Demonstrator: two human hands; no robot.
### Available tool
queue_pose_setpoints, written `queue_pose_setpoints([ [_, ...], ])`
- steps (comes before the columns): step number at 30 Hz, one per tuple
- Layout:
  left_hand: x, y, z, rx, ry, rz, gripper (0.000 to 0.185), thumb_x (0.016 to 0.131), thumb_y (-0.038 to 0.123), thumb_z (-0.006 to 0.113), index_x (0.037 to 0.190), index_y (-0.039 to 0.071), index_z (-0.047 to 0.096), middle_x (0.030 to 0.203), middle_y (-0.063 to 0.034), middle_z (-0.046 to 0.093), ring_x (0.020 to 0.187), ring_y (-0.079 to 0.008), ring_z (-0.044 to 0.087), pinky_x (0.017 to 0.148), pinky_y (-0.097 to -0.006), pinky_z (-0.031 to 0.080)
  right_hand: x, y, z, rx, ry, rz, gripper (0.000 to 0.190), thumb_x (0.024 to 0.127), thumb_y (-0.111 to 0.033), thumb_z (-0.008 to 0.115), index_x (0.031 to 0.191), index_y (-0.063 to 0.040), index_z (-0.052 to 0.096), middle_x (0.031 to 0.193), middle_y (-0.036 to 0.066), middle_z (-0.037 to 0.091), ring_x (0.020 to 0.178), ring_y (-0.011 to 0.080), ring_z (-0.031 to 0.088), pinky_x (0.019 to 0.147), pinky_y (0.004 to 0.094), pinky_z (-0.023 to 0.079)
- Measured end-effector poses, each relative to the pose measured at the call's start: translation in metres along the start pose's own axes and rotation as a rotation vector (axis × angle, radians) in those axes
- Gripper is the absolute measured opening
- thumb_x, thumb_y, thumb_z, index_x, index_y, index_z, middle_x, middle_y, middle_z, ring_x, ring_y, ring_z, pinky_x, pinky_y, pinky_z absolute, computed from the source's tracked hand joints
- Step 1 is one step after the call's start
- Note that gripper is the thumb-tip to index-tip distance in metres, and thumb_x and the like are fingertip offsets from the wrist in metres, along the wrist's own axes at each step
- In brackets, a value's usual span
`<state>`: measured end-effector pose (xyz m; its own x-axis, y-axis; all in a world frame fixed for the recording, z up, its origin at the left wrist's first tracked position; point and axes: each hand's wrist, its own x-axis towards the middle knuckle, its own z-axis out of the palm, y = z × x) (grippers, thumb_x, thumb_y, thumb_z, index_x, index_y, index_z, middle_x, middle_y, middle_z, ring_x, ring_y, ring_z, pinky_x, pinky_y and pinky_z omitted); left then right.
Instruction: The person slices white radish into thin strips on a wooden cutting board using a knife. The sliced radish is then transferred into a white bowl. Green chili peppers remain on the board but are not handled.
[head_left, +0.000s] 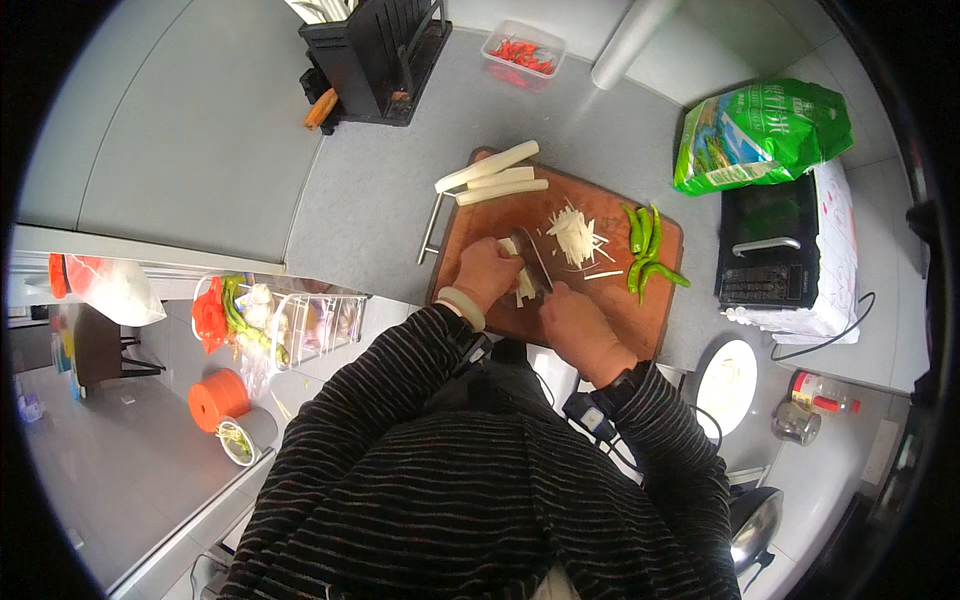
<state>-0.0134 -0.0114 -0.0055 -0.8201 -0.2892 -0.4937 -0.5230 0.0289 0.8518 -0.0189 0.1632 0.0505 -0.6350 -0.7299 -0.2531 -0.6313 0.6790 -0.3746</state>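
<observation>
On a brown cutting board (480, 225) my left hand (489, 271) presses down on pale vegetable slices (526, 287), fingers curled over them. My right hand (581, 326) grips the handle of a kitchen knife (534, 259), whose blade stands against the slices beside my left fingertips. To the right of the blade lies a heap of pale vegetable shreds (576, 238). Several peeled pale stalks (501, 180) rest at the board's far left corner. Green chili peppers (646, 247) lie along its right side. My palms hide the knife handle and part of the slices.
A black knife block (367, 67) and a plastic tub of red chilies (523, 56) stand at the back. On the right a green bag (761, 139) lies on a microwave (772, 247). A white plate (726, 386) sits nearer me. Left is a wire rack of vegetables (319, 322).
</observation>
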Motion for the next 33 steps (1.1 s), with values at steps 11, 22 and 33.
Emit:
queue_pose_setpoints([
  [11,0.003,-0.002,-0.001,0.168,0.012,0.090,0.019,0.082,0.011,0.067,0.080,-0.004,0.055,0.071,-0.0135,0.064,0.059,-0.0212,0.068,0.050,-0.0325,0.056,0.003,-0.005,-0.002,0.144,0.019,0.134,0.023,0.093,-0.018,0.047,0.094,0.004,0.051,0.084,0.029,0.064,0.083,0.0466,0.063,0.074,0.0538,0.051],
  [22,0.003,-0.002,-0.004,-0.003,-0.062,0.017,0.018,0.084,0.009,0.065,0.083,-0.006,0.057,0.074,-0.0154,0.065,0.062,-0.0220,0.069,0.052,-0.0325,0.057,0.006,-0.016,-0.001,0.172,0.009,0.259,0.023,0.093,-0.019,0.046,0.092,0.003,0.051,0.080,0.029,0.064,0.082,0.0456,0.064,0.072,0.0540,0.051],
  [33,0.003,-0.005,-0.004,0.091,-0.047,0.053,0.018,0.084,0.011,0.064,0.081,-0.006,0.057,0.074,-0.0154,0.065,0.060,-0.0234,0.069,0.053,-0.0337,0.056,0.008,-0.022,-0.003,0.217,0.025,0.252,0.022,0.094,-0.018,0.044,0.092,0.003,0.050,0.078,0.029,0.063,0.079,0.0473,0.062,0.070,0.0555,0.049],
])
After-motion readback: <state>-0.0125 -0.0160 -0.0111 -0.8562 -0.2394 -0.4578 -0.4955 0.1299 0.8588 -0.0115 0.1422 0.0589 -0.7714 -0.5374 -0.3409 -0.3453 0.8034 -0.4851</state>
